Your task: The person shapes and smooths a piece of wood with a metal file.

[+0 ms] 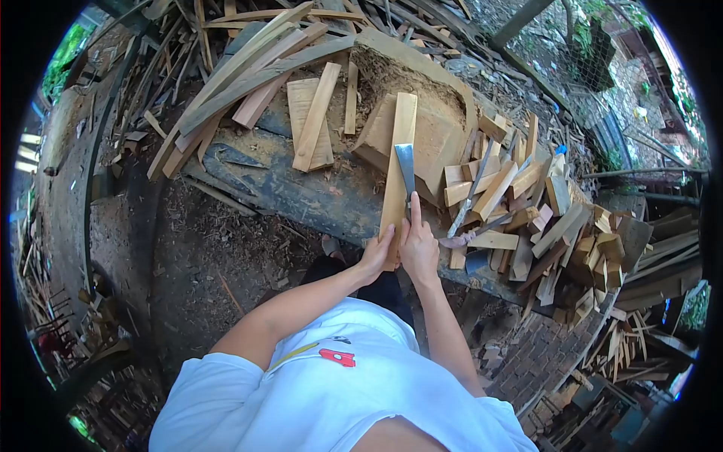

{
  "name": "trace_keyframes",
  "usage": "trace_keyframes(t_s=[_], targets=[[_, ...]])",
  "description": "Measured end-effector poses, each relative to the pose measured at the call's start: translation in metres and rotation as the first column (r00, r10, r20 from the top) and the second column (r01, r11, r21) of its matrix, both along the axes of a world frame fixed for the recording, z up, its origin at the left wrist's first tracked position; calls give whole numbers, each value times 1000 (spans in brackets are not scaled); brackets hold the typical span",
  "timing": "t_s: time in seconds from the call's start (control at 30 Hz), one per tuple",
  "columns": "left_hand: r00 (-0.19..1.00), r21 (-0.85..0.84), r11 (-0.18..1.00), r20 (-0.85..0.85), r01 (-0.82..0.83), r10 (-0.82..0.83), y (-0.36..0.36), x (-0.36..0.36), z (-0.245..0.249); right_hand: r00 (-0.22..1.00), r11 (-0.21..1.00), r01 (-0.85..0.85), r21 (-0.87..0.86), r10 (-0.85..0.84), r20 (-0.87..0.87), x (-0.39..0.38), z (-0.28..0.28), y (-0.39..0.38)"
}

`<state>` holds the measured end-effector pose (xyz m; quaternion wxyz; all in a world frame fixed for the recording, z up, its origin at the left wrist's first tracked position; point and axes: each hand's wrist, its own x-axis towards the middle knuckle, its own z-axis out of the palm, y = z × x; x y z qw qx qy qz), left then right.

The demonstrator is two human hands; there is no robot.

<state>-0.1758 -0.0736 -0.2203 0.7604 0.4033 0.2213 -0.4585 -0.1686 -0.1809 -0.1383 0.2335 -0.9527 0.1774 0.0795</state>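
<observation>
A long flat wooden strip [401, 124] points away from my body, its far end over a sawdust-covered wooden block [440, 132]. My left hand [375, 255] is closed round the near end of this strip. In my right hand [419, 247] is the handle of a metal blade [405, 162], with the index finger stretched along it. The blade's wide end lies on or just over the strip's face; whether it touches cannot be told. Both hands are close together, near the strip's lower end.
Long curved boards [263, 83] are piled at the back left of the workbench [301, 200]. A slanted strip [316, 117] rests on a wider board. Many cut wood blocks [497, 188] are heaped on the right, with a long metal tool [468, 200] among them.
</observation>
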Motion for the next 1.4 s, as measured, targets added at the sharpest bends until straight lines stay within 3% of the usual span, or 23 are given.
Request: trace_keyframes(t_s=[0.1,0.23,0.43,0.5,0.53,0.63,0.7,0.77,0.87,1.03,1.13,1.3,1.4], targets=[[996,-24,997,49,69,-68,3,5,0,999,1000,22,-9,-21,46,-3,-1,5],[999,20,999,11,31,-31,3,8,3,992,998,55,32,-58,110,-7,-1,11],[996,-129,991,-73,40,-50,0,43,-5,997,999,5,-32,-3,78,0,1,-2],[998,-96,993,-32,-66,63,-8,62,-4,993,999,39,-3,-38,114,2,3,-7],[997,7,998,-44,56,-56,-6,70,3,982,997,74,25,-77,172,1,3,-10],[999,-73,997,-46,-5,1,-11,72,-1,955,996,68,54,-80,284,0,10,-17],[998,-87,996,-63,14,-20,-14,69,0,934,996,75,-46,-54,354,4,19,-20],[998,-137,990,-65,19,-28,-17,62,6,952,992,123,-5,-117,283,7,24,-19],[992,-144,989,-128,-37,18,-28,50,14,992,990,118,-77,-114,49,10,29,-18],[986,-215,976,-167,-34,-3,-27,46,15,984,967,120,-223,-86,155,-5,16,-23],[986,-225,974,-168,-41,3,-32,44,15,984,920,55,-389,16,177,-12,4,-23],[986,-188,979,-164,-74,43,-34,43,12,981,897,21,-442,67,183,-15,1,-22],[989,-160,987,-149,1,-25,-35,42,1,986,885,-30,-465,101,129,-19,2,-24]])
